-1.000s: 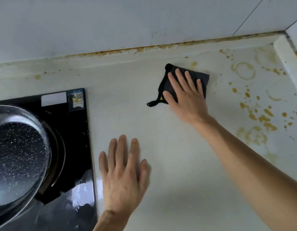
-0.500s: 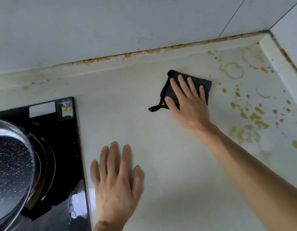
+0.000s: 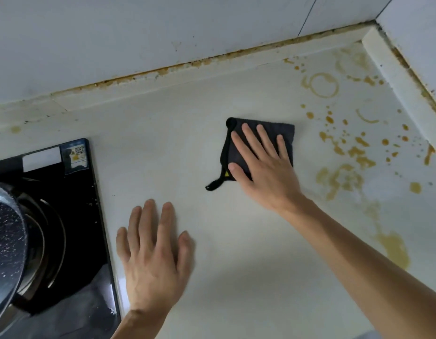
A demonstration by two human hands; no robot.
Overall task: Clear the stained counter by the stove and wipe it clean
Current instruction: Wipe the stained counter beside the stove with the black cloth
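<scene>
The folded dark grey wiping cloth (image 3: 283,133) lies mid-counter toward the back edge, pinned under the right hand (image 3: 266,165) with flat, spread fingers — soft, light, likely to bunch — so palm pressure suits it best.

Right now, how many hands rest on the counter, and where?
2: the left hand lies flat beside the stove; the right hand presses the dark cloth mid-counter.

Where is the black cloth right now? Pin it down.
In the head view, the black cloth lies flat on the counter, centre-right, under the right hand, between the stove and the brown stains.
</scene>
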